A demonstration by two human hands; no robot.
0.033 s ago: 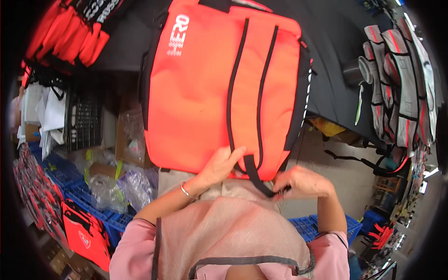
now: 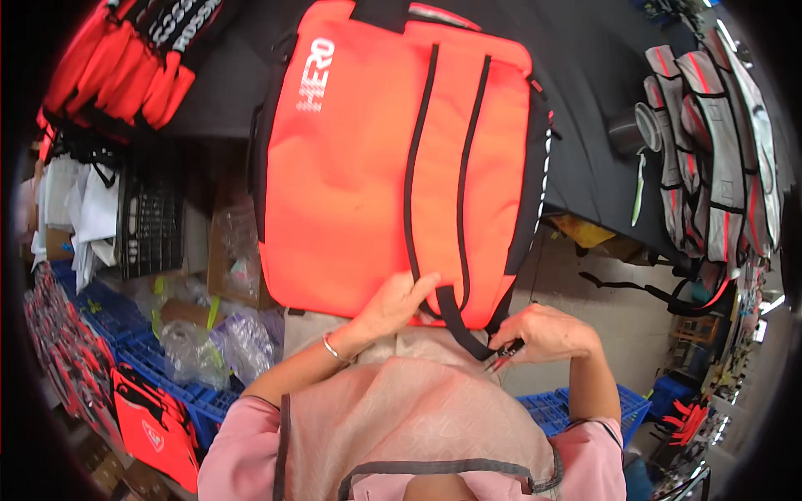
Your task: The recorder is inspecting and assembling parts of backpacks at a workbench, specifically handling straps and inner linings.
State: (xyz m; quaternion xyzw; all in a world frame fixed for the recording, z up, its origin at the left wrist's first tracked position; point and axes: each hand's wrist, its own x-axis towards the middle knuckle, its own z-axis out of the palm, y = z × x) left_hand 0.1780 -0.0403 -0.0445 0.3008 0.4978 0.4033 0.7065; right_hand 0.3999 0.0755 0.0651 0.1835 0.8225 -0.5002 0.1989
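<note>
A bright red-orange backpack (image 2: 342,192) lies on the black-covered table, its lower edge toward me. A padded shoulder strap (image 2: 447,159) with black edging runs down its right side. My left hand (image 2: 393,307) grips this strap's lower end, thumb on top, fingers partly hidden. From there a black webbing strap (image 2: 456,324) curves to my right hand (image 2: 547,336), which is closed on it beside the bag's lower right corner. A small dark and red piece (image 2: 506,354) pokes out under the right fingers; its kind is unclear.
Red bags (image 2: 121,71) are piled at the far left. Grey padded straps (image 2: 710,142) hang over the table's right side, beside a dark cylinder (image 2: 631,129). Left of me are a black crate (image 2: 150,221) and clear plastic bags (image 2: 192,346). A blue crate (image 2: 543,409) stands behind my right arm.
My right hand has shifted slightly downward and right with the black webbing, uncovering the small dark and red piece. The left hand keeps its hold, and the backpack has barely moved in view.
</note>
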